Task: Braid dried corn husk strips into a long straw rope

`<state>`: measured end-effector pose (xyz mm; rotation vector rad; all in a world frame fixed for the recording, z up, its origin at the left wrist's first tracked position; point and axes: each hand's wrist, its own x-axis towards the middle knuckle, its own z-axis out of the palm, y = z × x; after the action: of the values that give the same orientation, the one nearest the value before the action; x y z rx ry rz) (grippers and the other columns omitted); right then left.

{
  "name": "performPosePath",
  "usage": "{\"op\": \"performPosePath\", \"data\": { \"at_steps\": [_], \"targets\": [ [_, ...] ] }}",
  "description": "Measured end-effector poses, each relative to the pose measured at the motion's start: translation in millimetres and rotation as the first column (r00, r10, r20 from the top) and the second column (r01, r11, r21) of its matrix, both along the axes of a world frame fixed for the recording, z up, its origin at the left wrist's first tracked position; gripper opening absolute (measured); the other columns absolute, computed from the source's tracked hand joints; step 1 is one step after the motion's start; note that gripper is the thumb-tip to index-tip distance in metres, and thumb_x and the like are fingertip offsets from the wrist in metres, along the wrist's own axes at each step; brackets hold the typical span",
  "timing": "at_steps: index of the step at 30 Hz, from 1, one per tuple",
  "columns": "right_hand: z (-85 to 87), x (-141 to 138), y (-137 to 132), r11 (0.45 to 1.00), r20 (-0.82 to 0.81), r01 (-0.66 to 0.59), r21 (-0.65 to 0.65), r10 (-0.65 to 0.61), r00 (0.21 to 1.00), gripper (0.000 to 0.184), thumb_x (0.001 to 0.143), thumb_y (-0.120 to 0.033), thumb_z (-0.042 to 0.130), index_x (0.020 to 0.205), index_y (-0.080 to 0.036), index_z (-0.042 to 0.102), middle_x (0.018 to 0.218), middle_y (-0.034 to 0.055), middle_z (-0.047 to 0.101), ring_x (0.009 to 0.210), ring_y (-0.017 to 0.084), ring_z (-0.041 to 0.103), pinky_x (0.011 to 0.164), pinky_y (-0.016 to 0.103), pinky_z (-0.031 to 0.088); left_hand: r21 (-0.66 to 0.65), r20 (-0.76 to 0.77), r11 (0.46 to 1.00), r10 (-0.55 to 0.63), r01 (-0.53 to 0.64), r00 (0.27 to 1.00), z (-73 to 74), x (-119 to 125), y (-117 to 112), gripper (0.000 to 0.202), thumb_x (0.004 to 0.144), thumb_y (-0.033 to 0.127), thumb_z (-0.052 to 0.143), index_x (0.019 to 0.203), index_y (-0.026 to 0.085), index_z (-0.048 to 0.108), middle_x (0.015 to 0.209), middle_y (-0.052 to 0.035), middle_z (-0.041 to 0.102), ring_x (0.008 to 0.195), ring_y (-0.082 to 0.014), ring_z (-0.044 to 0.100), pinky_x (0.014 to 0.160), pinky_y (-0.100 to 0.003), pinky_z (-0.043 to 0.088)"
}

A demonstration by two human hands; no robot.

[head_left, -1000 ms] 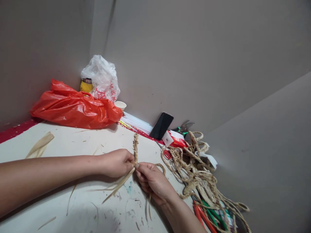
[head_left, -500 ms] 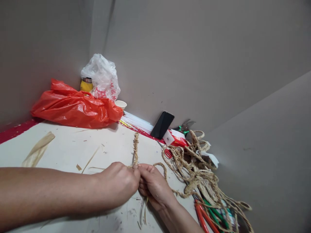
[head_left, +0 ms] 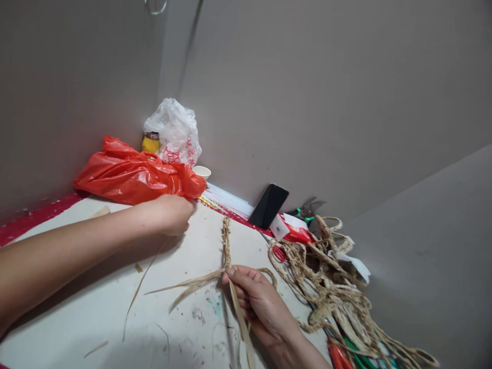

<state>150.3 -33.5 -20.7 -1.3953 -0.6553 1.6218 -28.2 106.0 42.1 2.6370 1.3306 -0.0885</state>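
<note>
My right hand [head_left: 258, 301] pinches the lower end of a plaited straw cord [head_left: 226, 241] that lies on the white table [head_left: 115, 318], pointing away from me. Loose straw strands [head_left: 188, 284] fan out to the left from that pinch, and one strand runs back over my fingers. My left hand [head_left: 169, 214] has reached out to the far left and is closed beside the red plastic bag [head_left: 134, 174]. What its fingers hold is hidden from me.
A white plastic bag [head_left: 175, 130], a yellow jar [head_left: 150, 143] and a small paper cup [head_left: 201, 171] stand in the corner. A black phone [head_left: 269, 206] leans on the wall. A heap of plaited straw cords [head_left: 326, 277] covers red and green tools at the right.
My left hand has let go of the cord and moved away up and left towards the red bag. The loose strands now lie spread on the table. The view has shifted slightly.
</note>
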Motion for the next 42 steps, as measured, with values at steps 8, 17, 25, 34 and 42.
{"op": "performPosePath", "data": {
  "at_steps": [8,17,25,34,42],
  "targets": [
    [0.3,-1.7,0.4,1.0,0.003,0.02,0.019,-0.02,1.0,0.031,0.063,-0.039,0.075,0.063,-0.013,0.058,0.038,-0.014,0.022,0.033,0.0,0.01,0.033,0.016,0.007,-0.062,0.027,0.998,-0.027,0.029,0.999,-25.1,-2.3,15.8,0.007,0.062,0.02,0.058,0.062,0.015,0.062,0.067,-0.0089,0.062,0.062,-0.0187,0.055,0.059,-0.026,0.04],
    [-0.1,-1.1,0.1,0.999,-0.02,0.014,0.052,-0.013,1.0,0.031,0.065,-0.04,0.074,0.066,-0.012,0.06,0.039,-0.0138,0.023,0.034,0.0,0.01,0.033,0.015,0.008,-0.264,0.506,0.892,-0.197,0.368,0.84,-7.6,0.9,1.6,0.008,0.067,0.015,0.05,0.063,0.018,0.055,0.056,0.0031,0.05,0.051,-0.0095,0.042,0.049,-0.02,0.03],
    [-0.3,-0.9,0.6,0.998,-0.061,0.011,0.06,-0.007,0.998,0.029,0.067,-0.038,0.073,0.066,-0.012,0.059,0.04,-0.0141,0.02,0.036,0.0,0.007,0.033,0.015,0.008,-0.657,0.673,0.503,0.055,0.561,0.738,-7.0,9.6,-12.9,0.014,0.073,0.028,0.058,0.069,0.018,0.05,0.059,0.0031,0.056,0.053,-0.0088,0.051,0.057,-0.022,0.042],
    [-1.9,0.0,1.0,0.994,-0.1,0.036,0.104,-0.026,0.995,0.027,0.07,-0.037,0.071,0.067,-0.012,0.06,0.041,-0.0131,0.023,0.036,0.001,0.008,0.033,0.015,0.007,-0.754,0.6,0.539,0.331,0.376,0.729,-31.5,29.1,-33.0,0.013,0.069,0.027,0.055,0.066,0.016,0.049,0.058,0.0005,0.059,0.051,-0.0119,0.055,0.052,-0.024,0.043],
    [-1.4,1.1,1.4,0.995,-0.111,0.012,0.104,-0.001,0.994,0.028,0.07,-0.037,0.072,0.068,-0.012,0.059,0.041,-0.0139,0.02,0.036,0.0,0.007,0.033,0.015,0.007,-0.668,0.63,0.656,0.25,0.35,0.735,-40.4,30.1,-34.5,0.017,0.071,0.029,0.053,0.074,0.014,0.06,0.061,0.0022,0.056,0.054,-0.009,0.047,0.053,-0.021,0.035]
  ]
}}
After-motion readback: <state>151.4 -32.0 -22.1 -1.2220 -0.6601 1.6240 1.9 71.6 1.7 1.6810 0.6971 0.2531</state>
